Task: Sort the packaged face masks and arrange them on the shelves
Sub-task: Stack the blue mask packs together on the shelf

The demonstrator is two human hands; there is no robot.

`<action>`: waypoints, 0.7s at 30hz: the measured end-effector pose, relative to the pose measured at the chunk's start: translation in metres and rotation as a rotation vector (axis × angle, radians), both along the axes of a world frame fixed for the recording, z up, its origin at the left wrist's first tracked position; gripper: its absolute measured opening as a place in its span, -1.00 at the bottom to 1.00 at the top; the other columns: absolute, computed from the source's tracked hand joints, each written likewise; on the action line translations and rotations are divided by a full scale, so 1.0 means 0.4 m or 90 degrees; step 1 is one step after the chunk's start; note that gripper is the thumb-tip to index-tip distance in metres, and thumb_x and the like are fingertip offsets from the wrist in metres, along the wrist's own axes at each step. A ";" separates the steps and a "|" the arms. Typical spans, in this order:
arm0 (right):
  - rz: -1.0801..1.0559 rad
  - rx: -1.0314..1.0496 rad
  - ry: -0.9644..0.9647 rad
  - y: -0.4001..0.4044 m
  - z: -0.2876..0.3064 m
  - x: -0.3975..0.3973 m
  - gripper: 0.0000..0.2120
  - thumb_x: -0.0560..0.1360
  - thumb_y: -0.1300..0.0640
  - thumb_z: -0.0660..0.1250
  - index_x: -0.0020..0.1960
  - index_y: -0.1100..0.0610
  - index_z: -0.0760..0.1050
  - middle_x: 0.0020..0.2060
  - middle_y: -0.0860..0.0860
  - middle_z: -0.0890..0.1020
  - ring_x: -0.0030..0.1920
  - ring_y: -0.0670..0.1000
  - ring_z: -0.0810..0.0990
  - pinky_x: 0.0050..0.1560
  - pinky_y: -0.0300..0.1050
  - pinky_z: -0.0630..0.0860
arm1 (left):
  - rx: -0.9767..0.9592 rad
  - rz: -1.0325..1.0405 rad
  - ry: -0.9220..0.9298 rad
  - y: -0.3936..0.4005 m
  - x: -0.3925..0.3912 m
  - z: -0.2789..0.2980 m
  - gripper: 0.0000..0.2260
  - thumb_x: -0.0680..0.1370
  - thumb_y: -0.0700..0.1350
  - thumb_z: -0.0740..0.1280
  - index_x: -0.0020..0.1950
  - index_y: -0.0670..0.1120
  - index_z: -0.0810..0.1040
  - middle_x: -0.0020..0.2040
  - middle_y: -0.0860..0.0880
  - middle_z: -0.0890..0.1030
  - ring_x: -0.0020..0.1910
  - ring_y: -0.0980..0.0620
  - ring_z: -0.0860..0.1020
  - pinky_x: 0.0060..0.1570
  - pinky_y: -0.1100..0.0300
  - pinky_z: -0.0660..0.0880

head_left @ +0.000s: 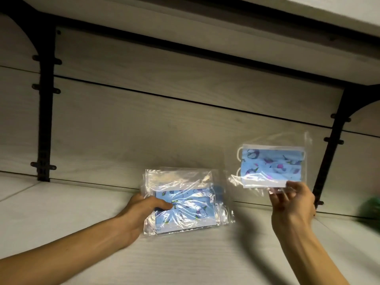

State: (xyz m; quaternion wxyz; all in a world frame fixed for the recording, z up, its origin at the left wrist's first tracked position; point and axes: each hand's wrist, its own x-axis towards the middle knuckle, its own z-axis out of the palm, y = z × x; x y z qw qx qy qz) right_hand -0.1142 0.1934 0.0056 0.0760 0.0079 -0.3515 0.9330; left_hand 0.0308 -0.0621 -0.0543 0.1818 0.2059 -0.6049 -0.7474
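— While the left hand [144,206] is gripping the stack [185,204] on the shelf [61,219], what is the right hand [292,202] doing?

— It is holding one pack [271,167] up in the air, well apart from the stack and to its right. The fingertips [276,191] are pinching the clear film along the bottom edge, below the mask itself, so the pack is standing upright against the back panel [144,120] without touching it.

— And the left hand's grip?

— Its thumb is lying on top of the stack's near left corner and the fingers are curling round the left side, so it is clamping the pile where it is lying, close to the back panel.

— How are these things going to handle?

— Lightly, I am guessing. Each one is looking like soft cloth in a thin, glossy sleeve, so it is likely flopping and sliding against its neighbours. A pile like that is probably fanning out if pushed from one side only.

— So where is the best hold?

— For the single pack, on the mask's edge through the film rather than the loose film margin, which is slippery and crumpling. For the stack, across a corner with thumb on top, as the left hand is doing.

— Anything else in sight?

— Black brackets [45,112] and a blurred green thing [370,212] at the far right; I cannot tell what it is.
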 end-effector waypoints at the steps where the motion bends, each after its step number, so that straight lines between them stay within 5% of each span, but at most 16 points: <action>1: 0.012 0.006 -0.015 -0.006 -0.015 -0.004 -0.94 0.47 0.28 0.26 -0.13 0.14 0.43 -0.25 0.01 0.49 -0.39 -0.05 0.51 -0.43 -0.25 0.53 | 0.005 0.007 -0.004 -0.006 -0.003 -0.002 -0.67 0.39 -0.37 0.48 0.15 -0.26 0.65 0.01 -0.22 0.73 0.04 -0.23 0.70 0.07 -0.10 0.64; 3: 0.048 0.040 -0.045 -0.026 -0.052 -0.013 -0.94 0.46 0.28 0.24 -0.15 0.15 0.43 -0.30 0.01 0.44 -0.43 -0.05 0.49 -0.51 -0.28 0.49 | 0.012 0.019 -0.012 -0.012 -0.008 -0.005 -0.62 0.36 -0.34 0.52 0.16 -0.26 0.64 0.01 -0.21 0.73 0.03 -0.20 0.70 -0.10 0.07 0.66; 7: 0.196 0.152 -0.090 -0.070 -0.104 -0.011 -0.97 0.49 0.34 0.25 -0.13 0.28 0.45 -0.32 0.13 0.54 -0.42 0.05 0.58 -0.48 -0.20 0.58 | 0.007 0.011 -0.021 -0.015 -0.011 -0.007 -0.48 0.22 -0.19 0.61 0.16 -0.21 0.64 0.08 -0.18 0.71 0.12 -0.18 0.66 0.17 -0.06 0.55; 10: 0.265 0.219 -0.058 -0.081 -0.125 -0.005 -0.86 0.49 0.37 0.24 -0.19 0.36 0.55 -0.41 0.19 0.64 -0.46 0.10 0.65 -0.46 -0.14 0.59 | 0.040 -0.061 -0.007 -0.003 -0.005 0.005 -0.62 0.40 -0.02 0.55 0.17 -0.13 0.70 0.08 -0.12 0.73 0.07 -0.13 0.70 0.18 -0.04 0.58; 14: 0.278 0.298 -0.027 -0.082 -0.140 -0.004 -0.90 0.52 0.37 0.29 -0.14 0.33 0.57 -0.21 0.26 0.66 -0.25 0.15 0.69 -0.24 -0.06 0.65 | 0.054 -0.133 0.013 0.007 0.000 0.011 -0.61 0.45 0.16 0.48 0.16 -0.04 0.72 0.12 -0.13 0.72 0.12 -0.15 0.69 0.27 -0.10 0.53; 18: 0.335 0.465 0.044 -0.103 -0.142 0.021 -0.90 0.44 0.33 0.45 -0.12 0.21 0.54 -0.25 0.17 0.65 -0.23 0.10 0.62 -0.07 0.03 0.60 | 0.009 -0.134 0.019 0.016 -0.001 -0.003 -0.63 0.46 -0.11 0.51 0.24 -0.18 0.65 0.13 -0.16 0.71 0.12 -0.16 0.69 0.24 -0.07 0.55; 21: 0.297 0.626 0.108 -0.116 -0.139 0.040 -0.77 0.37 0.21 0.58 -0.10 0.16 0.54 -0.28 0.06 0.66 -0.28 -0.02 0.58 -0.26 -0.21 0.47 | -0.040 -0.084 0.014 0.006 0.003 -0.014 -0.61 0.45 -0.30 0.48 0.27 -0.20 0.59 0.10 -0.15 0.72 0.10 -0.16 0.69 0.20 -0.07 0.58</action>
